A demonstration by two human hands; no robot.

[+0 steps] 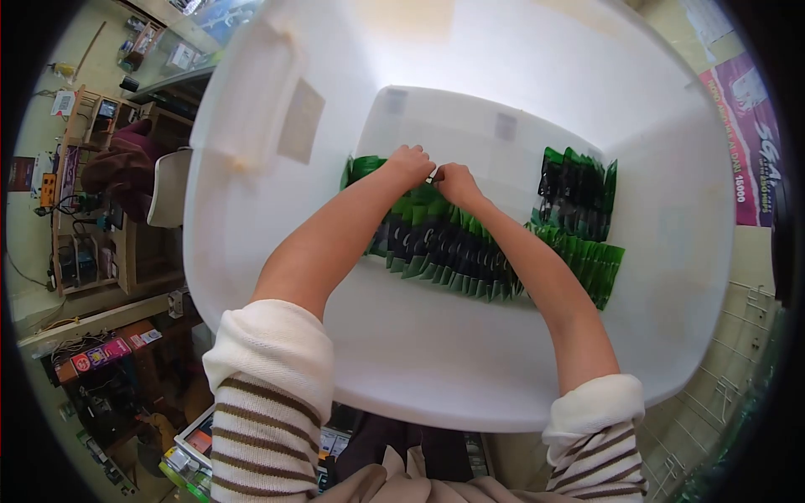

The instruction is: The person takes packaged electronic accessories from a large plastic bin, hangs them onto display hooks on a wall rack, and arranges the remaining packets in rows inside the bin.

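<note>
White tub (402, 352), left hand (410, 165) and right hand (459, 184) extended inside, curled close together at green packets (429, 245), grips unclear

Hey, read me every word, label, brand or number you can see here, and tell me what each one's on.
"15000": on the purple banner at right, turned sideways.
"DAN": same banner, just before the number; its other lettering is too blurred to trust.
Green packets: pale markings, too small to read.
Grey rectangle on the tub: nothing legible.
Pink packaging at left: too small to read.
</note>
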